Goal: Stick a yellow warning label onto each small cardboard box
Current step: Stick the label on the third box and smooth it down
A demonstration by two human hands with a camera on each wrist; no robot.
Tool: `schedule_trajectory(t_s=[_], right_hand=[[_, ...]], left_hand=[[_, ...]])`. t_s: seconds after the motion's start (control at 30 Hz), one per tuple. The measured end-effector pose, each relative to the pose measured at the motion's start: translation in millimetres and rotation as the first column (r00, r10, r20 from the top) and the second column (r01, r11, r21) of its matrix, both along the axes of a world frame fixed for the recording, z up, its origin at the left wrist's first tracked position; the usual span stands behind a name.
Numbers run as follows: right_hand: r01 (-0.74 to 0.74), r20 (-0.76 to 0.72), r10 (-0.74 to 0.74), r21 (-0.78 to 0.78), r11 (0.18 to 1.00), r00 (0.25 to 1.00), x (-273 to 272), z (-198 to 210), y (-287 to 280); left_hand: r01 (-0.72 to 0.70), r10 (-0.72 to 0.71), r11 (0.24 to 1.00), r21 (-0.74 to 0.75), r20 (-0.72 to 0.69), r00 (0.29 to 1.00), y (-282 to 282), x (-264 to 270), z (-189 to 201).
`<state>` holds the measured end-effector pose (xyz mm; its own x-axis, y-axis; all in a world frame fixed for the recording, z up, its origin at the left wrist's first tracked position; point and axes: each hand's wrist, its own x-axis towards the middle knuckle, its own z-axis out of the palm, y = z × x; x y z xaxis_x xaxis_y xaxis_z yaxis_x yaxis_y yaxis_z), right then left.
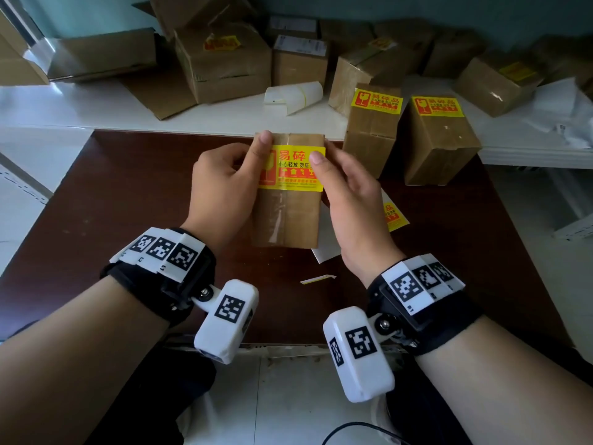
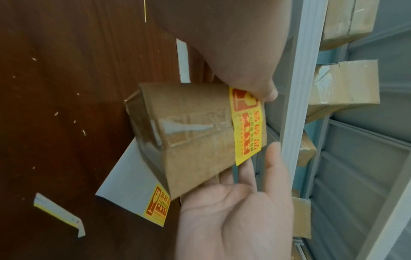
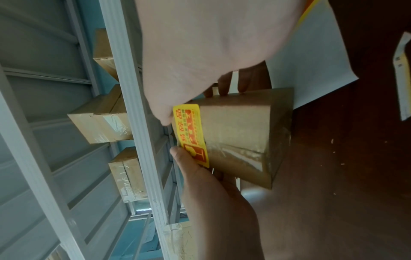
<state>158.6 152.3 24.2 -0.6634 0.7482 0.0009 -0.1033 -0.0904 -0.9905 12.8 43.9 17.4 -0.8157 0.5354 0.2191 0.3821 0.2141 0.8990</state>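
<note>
Labels already sit on two boxes (image 1: 407, 136) at the table's far right edge; left hand (image 1: 224, 184) and right hand (image 1: 349, 194) grip a third box (image 1: 287, 216), thumbs pressing its yellow label (image 1: 293, 173); unlabelled boxes seemingly remain.

A dark brown wooden table (image 1: 128, 200) stands against a white shelf ledge (image 1: 96, 107) below a teal painted wall (image 1: 417, 8), over pale floor tiles (image 1: 25, 200).

box (image 1: 288, 216): matt brown cardboard, glossy clear tape along seam
label (image 1: 296, 170): glossy yellow paper
table (image 1: 128, 194): dark wood-grain, smooth
</note>
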Motion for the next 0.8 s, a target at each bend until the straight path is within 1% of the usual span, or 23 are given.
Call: schedule_trajectory(t_s=[0.07, 0.17, 0.23, 0.3, 0.4, 0.47, 0.53, 0.6, 0.63, 0.67, 0.73, 0.8], right_hand=[[-0.012, -0.038, 0.013, 0.025, 1.0, 0.999, 1.2, 1.3, 0.5], [0.013, -0.013, -0.011, 0.168, 0.986, 1.0, 2.8, -2.7, 4.7], [0.029, 0.01, -0.032, 0.215, 0.976, 0.999, 1.9, -9.2, 7.3], [0.036, 0.021, -0.041, 0.212, 0.977, 0.999, -0.7, -15.3, 7.5], [0.089, 0.021, -0.092, 0.115, 0.989, 0.996, -2.8, -17.6, 6.6], [0.101, -0.011, -0.1, 0.088, 0.991, 0.995, -1.1, -13.7, 6.8], [0.075, -0.024, -0.072, 0.177, 0.981, 0.997, 1.8, -7.0, 9.6], [0.037, 0.019, -0.044, 0.28, 0.959, 0.999, 4.5, -2.1, 13.8], [0.03, 0.041, -0.044, 0.307, 0.951, 0.998, 5.3, -2.0, 16.2], [0.033, 0.057, -0.053, 0.317, 0.948, 0.997, 5.6, -3.3, 18.2], [0.054, 0.107, -0.09, 0.305, 0.951, 0.99, 5.9, -5.3, 20.2], [0.078, 0.143, -0.125, 0.296, 0.952, 0.982, 5.6, -7.6, 21.7]], left_hand=[[0.005, -0.005, 0.999, 0.034, -0.007, 1.0, -0.6, 3.0, 3.0], [0.022, -0.021, 0.997, 0.076, -0.011, 1.0, 0.3, 8.4, 2.8], [0.055, -0.057, 0.993, 0.103, 0.016, 0.998, 0.9, 11.5, 1.6], [0.096, -0.101, 0.989, 0.112, 0.039, 0.994, 0.6, 12.1, -0.1], [0.15, -0.164, 0.979, 0.135, 0.093, 0.982, -1.3, 12.9, 0.5], [0.163, -0.19, 0.964, 0.207, 0.115, 0.975, -2.5, 11.5, -0.8], [0.164, -0.208, 0.941, 0.295, 0.122, 0.971, -3.4, 10.9, -0.5], [0.151, -0.191, 0.93, 0.336, 0.089, 0.978, -4.0, 8.5, -0.4], [0.149, -0.185, 0.927, 0.343, 0.074, 0.98, -4.3, 7.3, -0.6], [0.148, -0.182, 0.929, 0.34, 0.069, 0.981, -4.5, 6.7, -0.8], [0.145, -0.186, 0.937, 0.319, 0.101, 0.977, -4.4, 8.0, 0.4], [0.187, -0.247, 0.931, 0.313, 0.163, 0.955, -4.5, 11.5, 1.7]])
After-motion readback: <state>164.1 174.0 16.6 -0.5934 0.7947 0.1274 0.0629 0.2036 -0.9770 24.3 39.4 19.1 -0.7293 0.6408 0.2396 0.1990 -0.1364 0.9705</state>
